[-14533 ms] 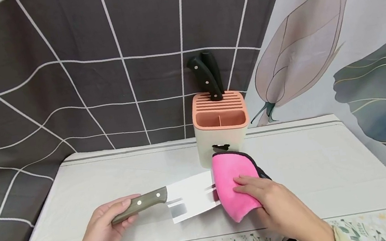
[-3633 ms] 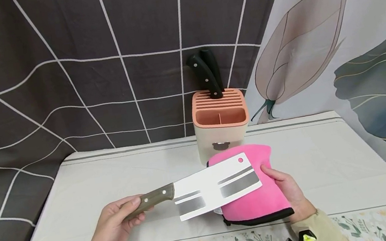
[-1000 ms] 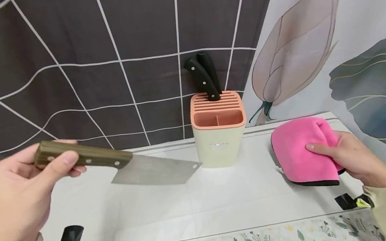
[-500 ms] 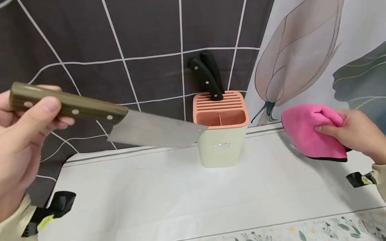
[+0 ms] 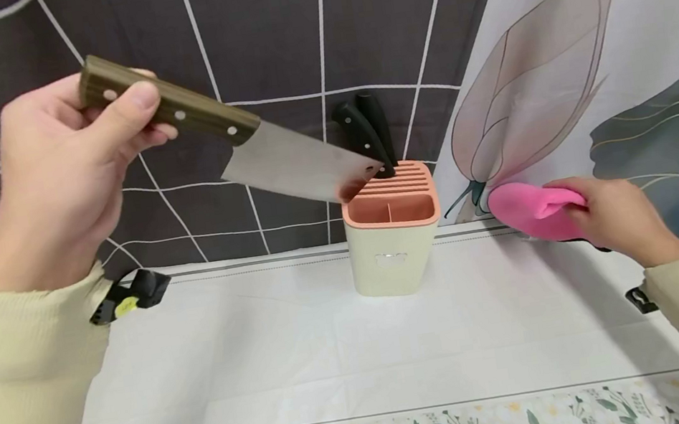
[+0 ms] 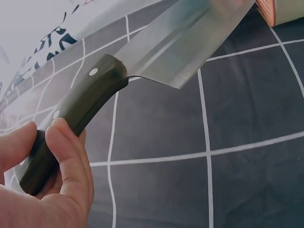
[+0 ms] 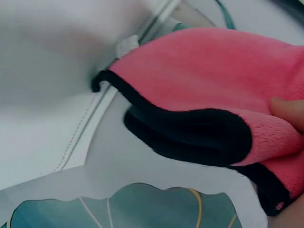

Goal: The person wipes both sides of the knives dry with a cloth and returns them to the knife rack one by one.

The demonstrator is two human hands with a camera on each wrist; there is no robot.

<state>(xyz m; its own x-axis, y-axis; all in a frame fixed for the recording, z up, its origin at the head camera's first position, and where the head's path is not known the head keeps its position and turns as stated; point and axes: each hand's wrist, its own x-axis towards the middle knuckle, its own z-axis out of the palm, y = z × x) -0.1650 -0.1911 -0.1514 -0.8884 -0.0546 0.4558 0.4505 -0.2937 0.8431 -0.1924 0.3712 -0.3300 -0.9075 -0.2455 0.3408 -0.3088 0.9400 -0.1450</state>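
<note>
High on the left in the head view, my left hand (image 5: 66,170) grips the wooden handle of a cleaver (image 5: 300,163). Its broad blade slants down to the right, the tip overlapping the slotted top of a knife block (image 5: 391,255) in this view; contact cannot be told. The left wrist view shows thumb and fingers round the cleaver's handle (image 6: 76,104). At the right, my right hand (image 5: 623,215) pinches a folded pink cloth (image 5: 528,211) above the table. Black edging hems the cloth (image 7: 199,71) in the right wrist view.
Two black-handled knives (image 5: 363,129) stand in the block's slots, behind its two-part orange compartment. The block stands on a white table cover (image 5: 306,347) with a floral front border. A dark grid-patterned curtain (image 5: 262,34) hangs behind, a leaf-printed one (image 5: 530,84) at right.
Earlier the pink cloth lay against the cleaver's blade, low in front. Since then the hands have parted. The cleaver has risen and swung right over the block; the cloth has moved right and up.
</note>
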